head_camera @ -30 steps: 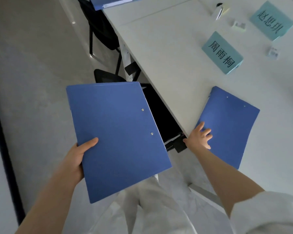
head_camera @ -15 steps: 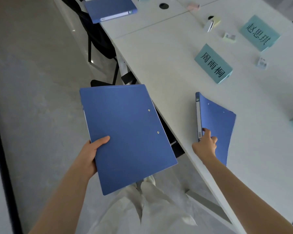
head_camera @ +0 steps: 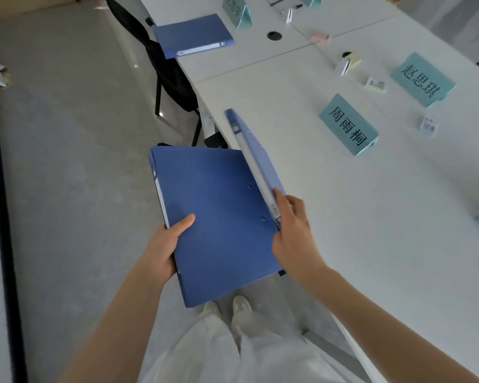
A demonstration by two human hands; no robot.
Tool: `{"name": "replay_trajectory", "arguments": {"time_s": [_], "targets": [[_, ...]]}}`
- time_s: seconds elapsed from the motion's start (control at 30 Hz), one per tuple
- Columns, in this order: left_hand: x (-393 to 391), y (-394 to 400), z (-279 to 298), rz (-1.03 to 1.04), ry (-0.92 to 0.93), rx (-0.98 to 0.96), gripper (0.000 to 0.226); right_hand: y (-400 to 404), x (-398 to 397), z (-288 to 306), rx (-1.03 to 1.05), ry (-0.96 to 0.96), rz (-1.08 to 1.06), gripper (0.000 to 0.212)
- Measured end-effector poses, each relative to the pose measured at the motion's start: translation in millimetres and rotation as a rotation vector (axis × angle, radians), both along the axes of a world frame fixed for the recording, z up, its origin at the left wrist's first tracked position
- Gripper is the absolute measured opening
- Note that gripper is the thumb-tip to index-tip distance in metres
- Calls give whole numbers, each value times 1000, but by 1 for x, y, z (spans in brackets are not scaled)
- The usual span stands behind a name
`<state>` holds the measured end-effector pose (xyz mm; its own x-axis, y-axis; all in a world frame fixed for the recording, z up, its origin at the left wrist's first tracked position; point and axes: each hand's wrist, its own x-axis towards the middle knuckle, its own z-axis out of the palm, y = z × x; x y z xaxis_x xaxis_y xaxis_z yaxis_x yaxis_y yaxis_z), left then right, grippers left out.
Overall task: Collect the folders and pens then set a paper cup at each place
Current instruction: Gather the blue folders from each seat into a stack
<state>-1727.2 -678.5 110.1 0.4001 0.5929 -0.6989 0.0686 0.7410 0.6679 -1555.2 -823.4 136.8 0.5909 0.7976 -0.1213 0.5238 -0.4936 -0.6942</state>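
Blue flat folder (head_camera: 216,217) sits gripped in the left hand (head_camera: 163,244); the right hand (head_camera: 293,230) grips a second folder (head_camera: 253,156) on edge. A third folder (head_camera: 191,35) waits on the table (head_camera: 343,217), and no cups are out yet

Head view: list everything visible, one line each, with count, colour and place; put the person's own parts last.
held folders: 2, blue; flat one in the left hand, on-edge one in the right hand
far folder: 1, blue, on the table's far left edge
table: 1, white, right side
name cards: 3 plain, teal; near, right, far; more cut off at the edges
sticky-note pads: pink, yellow
small clips or labels: several, whitish, mid-table; too small to name
chair: 1, black, beside the table
floor: grey
left hand: grips the flat folder's corner
right hand: grips the on-edge folder
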Motion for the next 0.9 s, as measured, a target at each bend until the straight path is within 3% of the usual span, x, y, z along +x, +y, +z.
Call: {"name": "replay_trajectory", "arguments": {"time_s": [0.27, 0.33, 0.43, 0.5, 0.6, 0.77, 0.83, 0.9], "targets": [[16, -8, 4, 150, -4, 39, 36, 24, -46, 6, -116, 30, 488, 68], [11, -7, 4, 164, 6, 48, 37, 28, -45, 8, -112, -33, 551, 55], [-5, -7, 3, 155, -3, 31, 39, 46, -28, 10, -40, 63, 549, 31], [-15, -5, 1, 156, -25, 20, 41, 57, -18, 5, -41, 66, 575, 39], [-27, 3, 0, 169, -69, 27, 54, 73, -18, -4, 10, -161, 671, 46], [-52, 31, -6, 184, -154, 62, 102, 103, -40, -10, 74, -270, 804, 45], [-64, 46, -8, 190, -161, 53, 97, 118, -50, -13, 41, -244, 865, 50], [-79, 67, -8, 217, -124, 35, 73, 140, -63, -15, 18, -215, 916, 51]]}}
